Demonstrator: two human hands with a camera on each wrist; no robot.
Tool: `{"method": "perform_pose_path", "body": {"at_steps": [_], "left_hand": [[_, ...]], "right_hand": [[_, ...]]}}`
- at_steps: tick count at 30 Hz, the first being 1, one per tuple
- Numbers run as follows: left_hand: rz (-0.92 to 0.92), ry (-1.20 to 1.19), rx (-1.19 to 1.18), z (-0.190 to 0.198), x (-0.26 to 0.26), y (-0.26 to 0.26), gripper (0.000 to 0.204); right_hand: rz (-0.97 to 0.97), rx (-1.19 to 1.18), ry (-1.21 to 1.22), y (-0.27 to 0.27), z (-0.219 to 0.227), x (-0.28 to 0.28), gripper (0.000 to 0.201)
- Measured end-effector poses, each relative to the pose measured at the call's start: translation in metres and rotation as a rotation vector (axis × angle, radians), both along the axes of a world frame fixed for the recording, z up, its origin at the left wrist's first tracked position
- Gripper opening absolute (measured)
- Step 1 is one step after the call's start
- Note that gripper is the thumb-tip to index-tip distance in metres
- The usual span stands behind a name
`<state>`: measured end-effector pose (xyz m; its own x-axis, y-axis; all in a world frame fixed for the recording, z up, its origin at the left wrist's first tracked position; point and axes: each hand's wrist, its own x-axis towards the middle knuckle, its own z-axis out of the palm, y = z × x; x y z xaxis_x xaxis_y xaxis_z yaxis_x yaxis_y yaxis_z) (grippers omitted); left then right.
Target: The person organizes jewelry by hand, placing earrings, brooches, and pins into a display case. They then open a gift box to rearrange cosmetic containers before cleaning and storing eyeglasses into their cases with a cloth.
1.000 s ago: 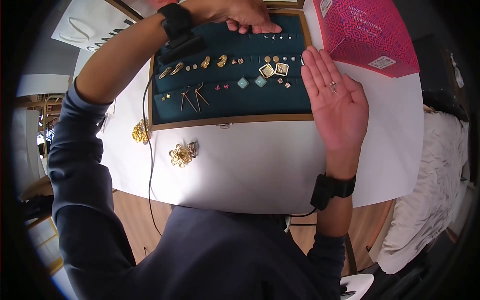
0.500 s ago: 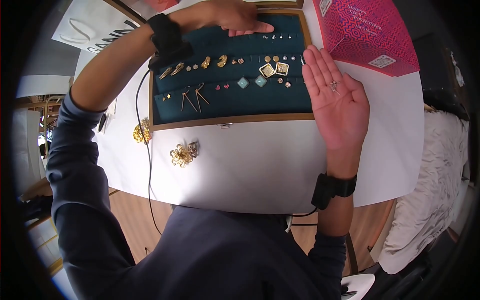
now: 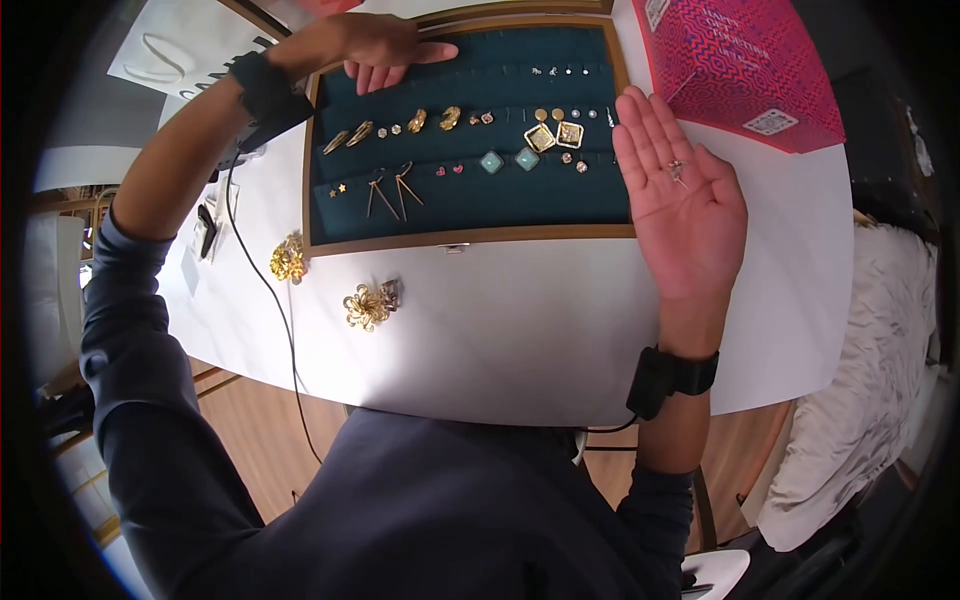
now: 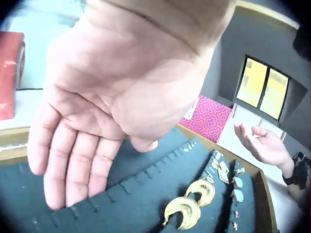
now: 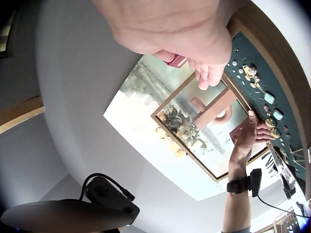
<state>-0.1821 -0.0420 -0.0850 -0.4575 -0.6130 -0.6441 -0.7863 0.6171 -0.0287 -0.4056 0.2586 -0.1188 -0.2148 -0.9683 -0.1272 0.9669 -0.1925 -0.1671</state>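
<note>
My left hand (image 3: pixel 385 50) is over the back left of a jewellery box (image 3: pixel 470 235) lined with dark green fabric. Its fingers (image 4: pixel 77 165) are extended and loosely together above the slotted rows in the left wrist view, holding nothing. To the box's right, my right hand (image 3: pixel 685 215) lies palm up with straight fingers. A small, thin-stemmed earring piece (image 3: pixel 677 170) rests on that palm. Rows of earrings fill parts of the box: gold crescent earrings (image 4: pixel 182 213), turquoise diamond-shaped earrings (image 3: pixel 527 158), long gold drop earrings (image 3: pixel 404 190) and tiny studs (image 3: pixel 553 71) at the back right.
A pink patterned bag (image 3: pixel 740 75) stands at the back right, and a white paper bag (image 3: pixel 165 60) at the back left. Gold flower-shaped pieces (image 3: pixel 366 308) lie on the white table (image 3: pixel 500 340) before the box. A black cable (image 3: pixel 285 320) hangs from the left wrist.
My left hand has moved left along the back row, away from the tiny studs. My right hand has stayed almost in place, palm up with the small piece on it.
</note>
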Motion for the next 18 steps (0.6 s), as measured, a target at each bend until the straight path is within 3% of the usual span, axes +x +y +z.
{"method": "perform_pose_path", "body": {"at_steps": [5,12,15,18], "left_hand": [[-0.056,0.164,0.014,-0.003,-0.018,0.016,0.098],[0.149,0.526,0.172,-0.005,-0.069,0.037,0.089],[0.197,0.718,0.435,0.011,-0.076,0.048,0.063],[0.132,0.777,0.601,0.017,-0.087,0.056,0.061]], "right_hand": [[0.014,-0.007,-0.032,-0.001,-0.003,0.002,0.057],[0.031,-0.034,-0.034,-0.001,-0.005,-0.002,0.058],[0.016,-0.011,-0.011,-0.001,-0.005,-0.001,0.058],[0.004,0.009,0.005,-0.002,-0.005,-0.001,0.058]]}}
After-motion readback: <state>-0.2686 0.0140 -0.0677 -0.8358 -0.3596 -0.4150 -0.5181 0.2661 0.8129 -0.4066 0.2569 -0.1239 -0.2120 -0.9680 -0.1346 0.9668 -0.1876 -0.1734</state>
